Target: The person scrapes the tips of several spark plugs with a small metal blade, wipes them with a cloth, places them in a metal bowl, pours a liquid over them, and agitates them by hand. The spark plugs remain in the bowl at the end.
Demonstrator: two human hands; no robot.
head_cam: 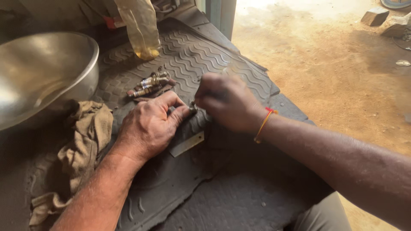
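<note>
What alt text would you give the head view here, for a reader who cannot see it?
Two bare hands, left hand and right hand, meet over a small metal part on a dark ribbed rubber mat. Spark plugs lie just beyond; a steel bowl and a dirty rag sit to the left.

A: What colour is the mat?

B: Dark grey, moulded with wavy ridges across the middle and small blocks along one edge; the bowl is plain silvery steel, dulled in patches.

A: And the rag?

B: Dirty tan, stained darker in the folds; the spark plugs are metallic grey with pale bands and rusty brown ends.

A: Anything bright?

B: A thread band of orange and red on the right wrist; the plastic bag is clear with a yellow pool at the bottom; the ground is sandy orange-brown.
</note>
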